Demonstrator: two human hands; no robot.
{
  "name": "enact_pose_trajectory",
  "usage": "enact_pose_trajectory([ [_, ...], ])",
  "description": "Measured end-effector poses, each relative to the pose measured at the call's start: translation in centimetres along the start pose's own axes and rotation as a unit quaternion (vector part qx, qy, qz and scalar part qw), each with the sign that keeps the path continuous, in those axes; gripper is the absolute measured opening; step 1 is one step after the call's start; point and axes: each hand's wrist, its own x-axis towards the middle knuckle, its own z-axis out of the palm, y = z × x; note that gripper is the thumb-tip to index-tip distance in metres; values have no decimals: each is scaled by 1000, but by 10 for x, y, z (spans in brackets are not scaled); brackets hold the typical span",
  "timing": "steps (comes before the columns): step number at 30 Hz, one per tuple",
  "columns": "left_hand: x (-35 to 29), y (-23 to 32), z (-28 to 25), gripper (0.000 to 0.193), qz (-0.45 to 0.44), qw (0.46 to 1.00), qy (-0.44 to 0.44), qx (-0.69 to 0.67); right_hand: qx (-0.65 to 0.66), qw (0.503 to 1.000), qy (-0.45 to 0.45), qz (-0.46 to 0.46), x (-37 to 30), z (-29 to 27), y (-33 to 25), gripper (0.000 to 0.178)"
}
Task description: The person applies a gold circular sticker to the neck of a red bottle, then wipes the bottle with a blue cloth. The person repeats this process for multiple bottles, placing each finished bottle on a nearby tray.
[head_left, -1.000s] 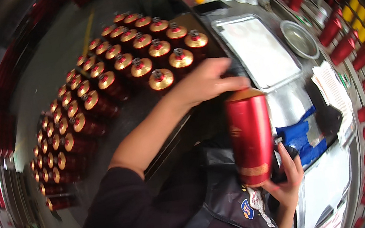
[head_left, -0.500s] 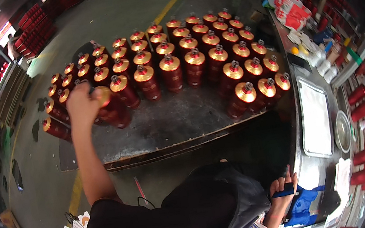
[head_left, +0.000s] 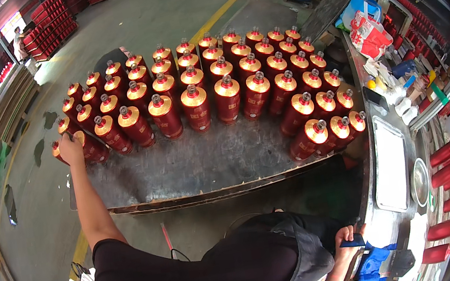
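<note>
My left hand (head_left: 72,149) is at the left end of a dark table (head_left: 181,161), arm stretched out. Its fingers are closed at the top of a red bottle (head_left: 96,151) with a gold shoulder; the hand hides the neck. Another red bottle (head_left: 57,149) stands just left of it, partly covered by the hand. Rows of similar upright bottles (head_left: 197,110) with bare clear necks fill the table's far part. A smaller group (head_left: 309,139) stands at the front right. My right hand (head_left: 344,237), low at the right, grips a small flat dark-blue object (head_left: 352,241).
A side bench on the right carries a white-lit tray (head_left: 390,165), a round metal bowl (head_left: 419,181) and a red-and-white bag (head_left: 369,37). More red bottles (head_left: 445,174) line the far right. Stacked red crates (head_left: 48,27) and a person (head_left: 19,46) are at the back left.
My left hand has moved left along the front row, away from the tilted bottle it was on. My right hand keeps the dark-blue object. The view has shifted slightly.
</note>
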Motion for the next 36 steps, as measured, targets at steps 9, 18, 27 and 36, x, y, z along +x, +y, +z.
enact_pose_trajectory([
  [9,6,-37,69,40,15,992,-44,-119,63,997,54,-4,-6,-2,2,27],
  [18,17,61,40,65,-148,980,63,-117,-173,981,79,30,-45,67,31,41],
  [27,-263,559,-188,20,333,528,-261,-736,-206,949,97,-217,-134,122,-36,41],
  [36,-637,843,-500,41,565,209,-356,-714,-103,834,317,-439,-245,82,-61,31],
])
